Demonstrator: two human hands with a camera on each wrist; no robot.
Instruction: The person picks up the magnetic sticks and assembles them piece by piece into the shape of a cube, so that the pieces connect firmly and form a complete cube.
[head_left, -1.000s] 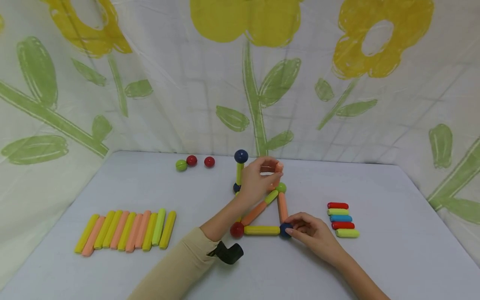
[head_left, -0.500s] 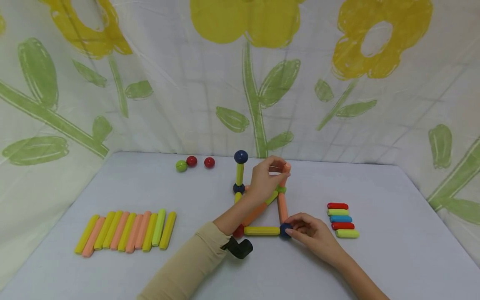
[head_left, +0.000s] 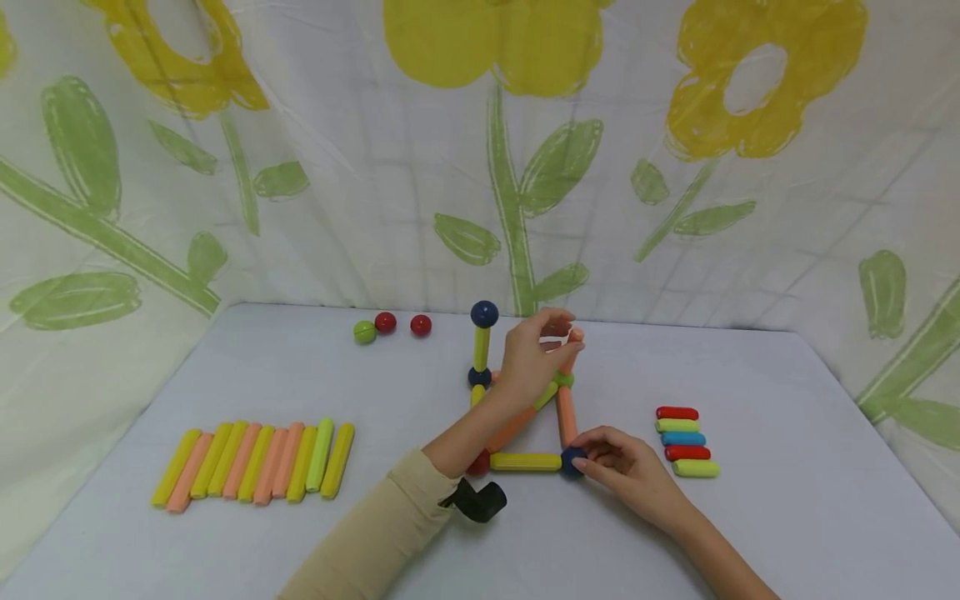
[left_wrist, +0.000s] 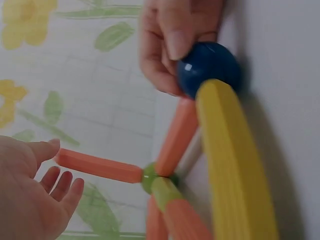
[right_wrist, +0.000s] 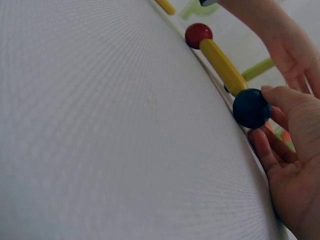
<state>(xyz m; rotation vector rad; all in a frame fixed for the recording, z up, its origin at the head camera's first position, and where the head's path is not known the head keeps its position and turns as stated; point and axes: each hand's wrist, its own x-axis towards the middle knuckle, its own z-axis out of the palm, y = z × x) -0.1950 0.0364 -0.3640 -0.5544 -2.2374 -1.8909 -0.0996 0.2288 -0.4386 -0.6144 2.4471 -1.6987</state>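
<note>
A frame of rods and balls stands at the table's middle. Above its green ball (head_left: 566, 381), an orange rod (left_wrist: 100, 167) stands up, slightly tilted. My left hand (head_left: 528, 360) is at that rod's top; the thumb touches its end, while the other fingers curve loosely beside it. My right hand (head_left: 632, 477) pinches the near-right dark blue ball (right_wrist: 251, 109) between thumb and fingers. A yellow rod (head_left: 527, 462) joins this ball to a red ball (head_left: 477, 464), partly behind my left wrist. Farther back, a yellow-green rod (head_left: 482, 348) stands upright, topped by another blue ball (head_left: 484, 314).
Several yellow, orange and green rods (head_left: 255, 462) lie in a row at left. At right is a stack of short coloured rods (head_left: 684, 439). A loose green ball (head_left: 364, 332) and two red balls (head_left: 421, 325) sit near the back edge, before a flower-painted cloth.
My left hand has moved right with the orange rod, which now stands above the green ball. Over the last half second both hands have stayed nearly still; the right keeps its pinch.
</note>
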